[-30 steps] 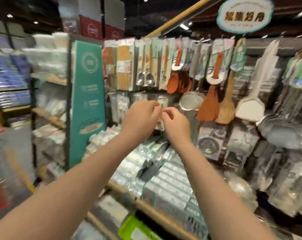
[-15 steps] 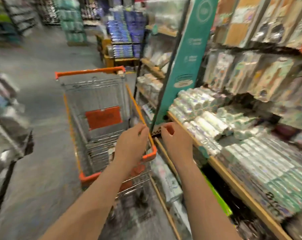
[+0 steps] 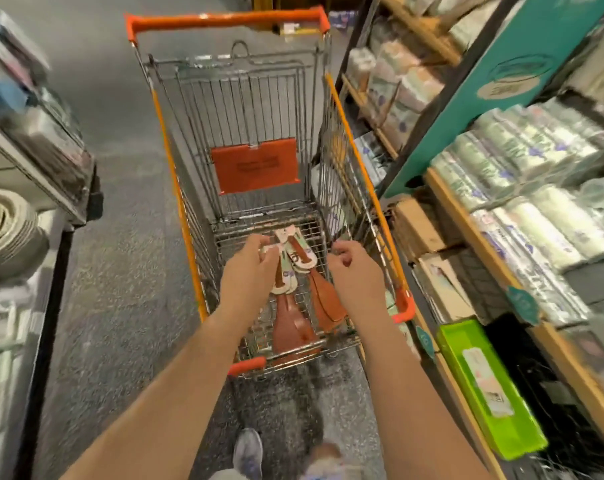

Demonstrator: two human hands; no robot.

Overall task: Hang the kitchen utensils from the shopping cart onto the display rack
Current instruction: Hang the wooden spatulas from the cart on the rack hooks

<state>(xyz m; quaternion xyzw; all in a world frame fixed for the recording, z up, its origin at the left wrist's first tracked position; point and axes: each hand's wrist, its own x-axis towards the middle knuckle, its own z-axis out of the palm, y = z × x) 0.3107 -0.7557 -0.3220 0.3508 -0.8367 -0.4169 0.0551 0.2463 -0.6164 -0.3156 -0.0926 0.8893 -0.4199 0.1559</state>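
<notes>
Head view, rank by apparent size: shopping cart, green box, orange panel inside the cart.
1. shopping cart
2. green box
3. orange panel
The box is nearer the camera, so its lead over the panel may be only apparent.
</notes>
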